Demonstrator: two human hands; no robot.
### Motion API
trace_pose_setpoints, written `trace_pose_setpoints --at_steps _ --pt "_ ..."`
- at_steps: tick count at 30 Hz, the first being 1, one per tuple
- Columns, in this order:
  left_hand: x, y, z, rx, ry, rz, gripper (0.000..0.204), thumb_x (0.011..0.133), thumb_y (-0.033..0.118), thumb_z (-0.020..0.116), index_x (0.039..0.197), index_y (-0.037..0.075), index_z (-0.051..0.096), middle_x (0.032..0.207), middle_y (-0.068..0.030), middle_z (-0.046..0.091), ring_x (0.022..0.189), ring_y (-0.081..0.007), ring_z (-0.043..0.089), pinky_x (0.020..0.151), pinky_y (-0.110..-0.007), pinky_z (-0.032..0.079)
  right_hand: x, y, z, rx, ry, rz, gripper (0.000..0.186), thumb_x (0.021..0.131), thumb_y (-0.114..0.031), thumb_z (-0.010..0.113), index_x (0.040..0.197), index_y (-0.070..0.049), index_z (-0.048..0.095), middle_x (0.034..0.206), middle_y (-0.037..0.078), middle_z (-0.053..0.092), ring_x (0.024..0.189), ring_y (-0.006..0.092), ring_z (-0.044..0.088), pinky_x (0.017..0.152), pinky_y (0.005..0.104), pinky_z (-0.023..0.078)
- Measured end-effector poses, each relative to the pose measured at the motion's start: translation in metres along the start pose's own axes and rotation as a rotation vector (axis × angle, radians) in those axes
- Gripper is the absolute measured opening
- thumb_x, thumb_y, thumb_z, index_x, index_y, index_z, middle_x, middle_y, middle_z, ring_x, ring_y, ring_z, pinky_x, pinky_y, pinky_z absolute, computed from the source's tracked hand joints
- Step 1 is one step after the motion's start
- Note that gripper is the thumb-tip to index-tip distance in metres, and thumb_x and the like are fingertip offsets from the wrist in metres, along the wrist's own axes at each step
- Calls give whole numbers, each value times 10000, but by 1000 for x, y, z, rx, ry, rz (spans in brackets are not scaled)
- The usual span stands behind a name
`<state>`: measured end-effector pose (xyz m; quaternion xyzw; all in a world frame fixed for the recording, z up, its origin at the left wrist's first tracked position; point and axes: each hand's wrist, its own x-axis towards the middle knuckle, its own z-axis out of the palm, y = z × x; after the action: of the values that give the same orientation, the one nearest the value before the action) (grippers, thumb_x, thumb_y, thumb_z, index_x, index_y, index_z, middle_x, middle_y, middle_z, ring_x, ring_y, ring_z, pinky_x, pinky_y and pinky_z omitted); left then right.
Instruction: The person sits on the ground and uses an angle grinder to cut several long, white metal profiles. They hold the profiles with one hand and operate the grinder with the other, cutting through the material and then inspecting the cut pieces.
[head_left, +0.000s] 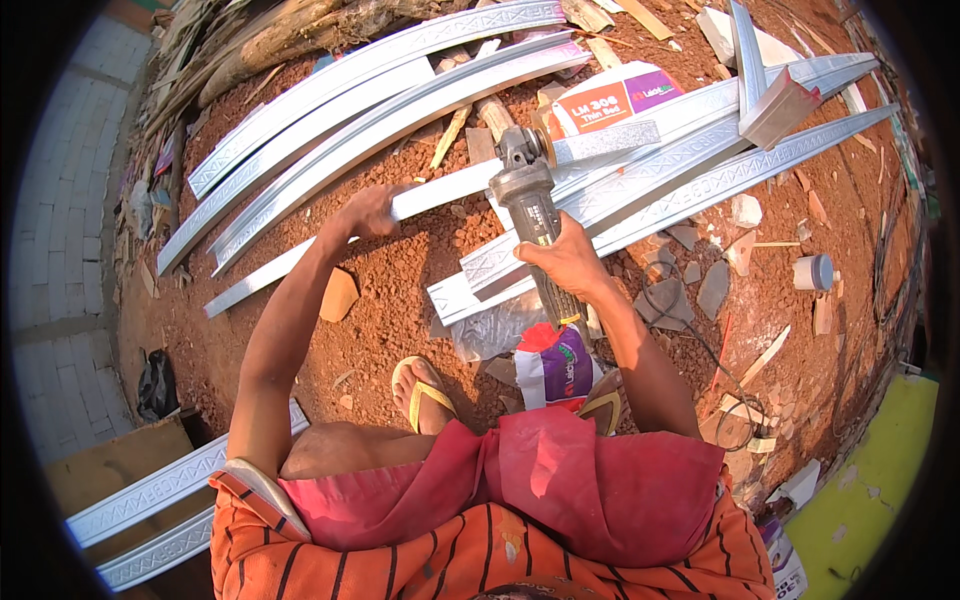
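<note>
In my right hand (pixel 570 258) is an angle grinder (pixel 527 195), gripped round its dark body with the head pointing away from me. Its disc (pixel 546 148) is at a silvery metal profile (pixel 455 188) that runs crosswise in front of me; whether it touches cannot be told. My left hand (pixel 372 212) is closed round that profile's left part, left of the grinder. The profile's right part lies over a stack of longer metal profiles (pixel 640 185). A crumpled purple and white bag (pixel 560 365) lies between my feet, below the grinder's rear end.
More metal profiles (pixel 390 105) lie at the far left, and others (pixel 160 485) at the near left. A cut profile piece (pixel 780 108) rests on the right stack. A thin cable (pixel 705 345) loops over red soil with broken tiles (pixel 713 290). A block wall (pixel 65 240) stands left.
</note>
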<state>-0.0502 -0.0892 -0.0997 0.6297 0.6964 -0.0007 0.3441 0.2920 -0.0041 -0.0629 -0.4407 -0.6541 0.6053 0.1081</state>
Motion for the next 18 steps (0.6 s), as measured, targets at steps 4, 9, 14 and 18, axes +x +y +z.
trace_pose_setpoints --at_steps 4,9,14,18 --pt "4 -7 2 23 -8 -7 803 649 118 591 1438 118 439 1070 -221 682 936 -369 657 858 -435 511 -2 -1 0 16 7 -7 510 682 -258 750 1054 46 578 951 164 646 881 251 637 821 360 503" --pt "5 -5 0 -1 -31 -10 834 644 130 604 1456 107 416 1142 -225 665 981 -365 652 898 -434 504 1 5 0 -7 5 -11 495 706 -234 754 1082 31 569 924 109 633 845 197 606 788 332 497" --pt "6 -8 2 17 -25 0 838 646 131 600 1461 99 410 1186 -221 653 1011 -356 647 919 -433 500 1 8 1 -29 13 -18 476 718 -216 756 1082 23 564 901 77 626 814 167 591 763 315 494" --pt "8 -10 1 2 -44 -17 827 654 142 614 1456 98 417 1169 -216 661 1009 -347 649 922 -430 499 -1 3 0 -9 8 -12 470 714 -215 758 1071 21 564 894 77 628 802 169 591 754 316 495"
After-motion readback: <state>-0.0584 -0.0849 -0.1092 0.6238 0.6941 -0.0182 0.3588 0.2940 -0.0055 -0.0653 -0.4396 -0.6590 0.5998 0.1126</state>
